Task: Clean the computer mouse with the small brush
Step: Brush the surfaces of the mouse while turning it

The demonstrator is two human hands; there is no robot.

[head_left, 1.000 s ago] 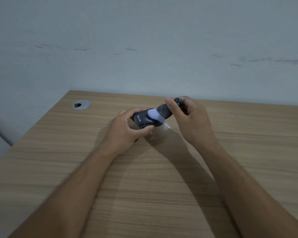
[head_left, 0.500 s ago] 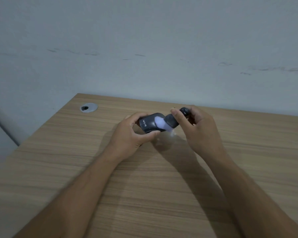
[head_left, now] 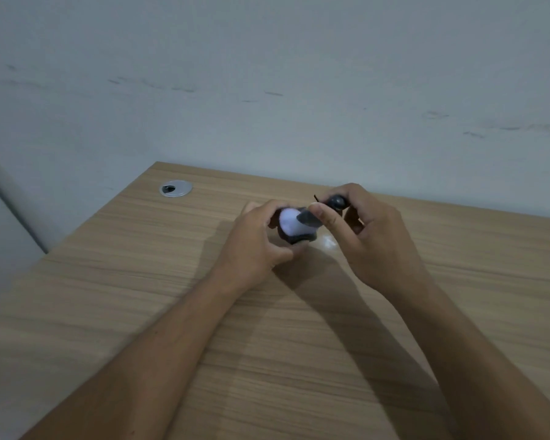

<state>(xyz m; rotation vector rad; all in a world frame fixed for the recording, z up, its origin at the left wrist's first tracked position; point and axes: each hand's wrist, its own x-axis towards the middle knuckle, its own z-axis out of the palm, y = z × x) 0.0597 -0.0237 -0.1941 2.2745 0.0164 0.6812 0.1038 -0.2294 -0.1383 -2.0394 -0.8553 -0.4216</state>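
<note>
A: L hand?
B: Gripping rounded dark computer mouse, far-centre over woodgrain desk.
A: R hand?
B: Pinching small brush, white bristle tuft pressing mouse top.

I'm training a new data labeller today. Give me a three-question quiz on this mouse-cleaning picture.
1. True or false: the mouse lies flat on the desk, untouched.
2. Which hand holds the brush? A) left B) right
3. Fill in: the round metal cable cover sits near the desk's far ____ corner.

Key: 1 false, the left hand holds it; 2 B, the right hand; 3 left.
</note>
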